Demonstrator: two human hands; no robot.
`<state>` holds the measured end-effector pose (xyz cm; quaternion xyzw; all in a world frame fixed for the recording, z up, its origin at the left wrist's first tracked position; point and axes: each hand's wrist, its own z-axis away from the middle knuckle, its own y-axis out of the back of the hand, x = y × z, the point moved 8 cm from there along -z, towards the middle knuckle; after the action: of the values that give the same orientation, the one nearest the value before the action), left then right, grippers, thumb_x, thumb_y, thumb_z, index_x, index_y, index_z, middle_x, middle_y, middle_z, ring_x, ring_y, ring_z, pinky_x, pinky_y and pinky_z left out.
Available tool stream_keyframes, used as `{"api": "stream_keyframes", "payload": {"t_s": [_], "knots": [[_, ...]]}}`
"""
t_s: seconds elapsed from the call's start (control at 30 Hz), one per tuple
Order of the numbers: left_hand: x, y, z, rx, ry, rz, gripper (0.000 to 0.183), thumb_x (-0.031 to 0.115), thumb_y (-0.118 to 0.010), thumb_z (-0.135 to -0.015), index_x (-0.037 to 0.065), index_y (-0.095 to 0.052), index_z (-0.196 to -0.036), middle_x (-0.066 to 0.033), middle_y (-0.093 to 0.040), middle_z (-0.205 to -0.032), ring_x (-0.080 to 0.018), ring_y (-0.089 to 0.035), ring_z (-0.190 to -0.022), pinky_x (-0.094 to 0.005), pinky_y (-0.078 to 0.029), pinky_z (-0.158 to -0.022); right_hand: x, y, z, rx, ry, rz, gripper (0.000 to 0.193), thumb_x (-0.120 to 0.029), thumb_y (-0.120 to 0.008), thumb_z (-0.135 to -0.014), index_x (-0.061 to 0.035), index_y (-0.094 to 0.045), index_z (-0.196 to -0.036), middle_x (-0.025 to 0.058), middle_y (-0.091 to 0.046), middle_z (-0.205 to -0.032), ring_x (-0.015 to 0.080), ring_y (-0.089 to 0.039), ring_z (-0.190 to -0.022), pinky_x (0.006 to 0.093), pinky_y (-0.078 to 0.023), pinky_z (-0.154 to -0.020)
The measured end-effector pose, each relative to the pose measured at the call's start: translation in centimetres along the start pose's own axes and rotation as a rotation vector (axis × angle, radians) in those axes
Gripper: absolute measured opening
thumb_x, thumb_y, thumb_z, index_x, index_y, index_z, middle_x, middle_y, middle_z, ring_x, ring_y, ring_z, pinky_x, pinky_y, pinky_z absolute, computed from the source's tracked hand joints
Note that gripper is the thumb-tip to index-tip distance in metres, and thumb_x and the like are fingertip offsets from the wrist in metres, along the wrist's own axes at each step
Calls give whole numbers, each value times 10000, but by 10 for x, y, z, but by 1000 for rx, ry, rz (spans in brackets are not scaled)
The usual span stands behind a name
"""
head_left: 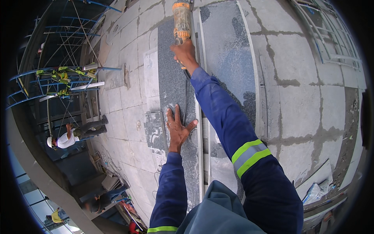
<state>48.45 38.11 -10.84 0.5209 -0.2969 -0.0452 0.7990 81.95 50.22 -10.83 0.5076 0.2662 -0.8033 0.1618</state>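
Note:
My right hand [184,54] is stretched far forward and grips the rear handle of a dusty orange-and-grey power grinder [181,20] that rests at the far end of a long grey granite slab [173,89]. Its black cord [186,97] trails back along the slab. My left hand [177,126] lies flat on the same slab, fingers spread, pressing it down near the middle. A straight pale cut strip [200,117] runs along the slab's right edge. Both arms wear dark blue sleeves with yellow and grey reflective bands.
A second, darker wet granite slab [228,58] lies to the right. Concrete paving blocks [296,78] surround the slabs. Blue scaffolding [62,50] rises at left, where a person in a white helmet [64,138] sits. Metal frames [327,35] lie at the far right.

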Motion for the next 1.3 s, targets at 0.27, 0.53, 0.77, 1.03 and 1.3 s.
{"api": "stream_keyframes", "payload": {"t_s": [0.27, 0.53, 0.77, 1.03, 1.3], "knots": [[-1, -1, 0, 1, 3, -1, 1422, 921, -839, -833, 164, -277, -1898, -394, -148, -1906, -572, -117, -1795, -789, -105, -1397, -2, 1, 6, -3, 2, 19, 459, -147, -885, -877, 131, -708, -1197, 203, -822, -971, 254, -801, -647, 387, -647, -583], [-1, -1, 0, -5, 8, 8, 1448, 918, -851, -816, 167, -259, -1903, -385, -128, -1914, -559, -94, -1803, -776, -90, -1408, -3, -3, -3, 13, -19, 48, 424, -142, -872, -878, 120, -718, -1173, 194, -823, -963, 249, -803, -649, 394, -644, -577], [3, 0, 1, -9, 12, -9, 1457, 930, -847, -804, 167, -266, -1901, -386, -142, -1911, -557, -101, -1803, -774, -95, -1409, -3, -5, -10, -26, -30, 10, 365, -129, -871, -873, 95, -729, -1124, 167, -806, -905, 238, -790, -638, 392, -621, -544], [5, 2, 1, 8, -7, 14, 1422, 912, -854, -824, 160, -295, -1894, -396, -162, -1902, -565, -123, -1797, -771, -112, -1406, -1, -9, -13, -33, -36, -38, 329, -109, -871, -876, 79, -723, -1102, 166, -791, -888, 235, -775, -625, 394, -599, -517], [2, 2, 2, 14, -13, 16, 1413, 896, -860, -834, 153, -292, -1893, -400, -168, -1898, -573, -126, -1793, -752, -104, -1416, 0, -6, -3, -26, -16, -43, 366, -115, -877, -886, 96, -717, -1139, 169, -797, -903, 231, -776, -626, 386, -607, -530]]}}
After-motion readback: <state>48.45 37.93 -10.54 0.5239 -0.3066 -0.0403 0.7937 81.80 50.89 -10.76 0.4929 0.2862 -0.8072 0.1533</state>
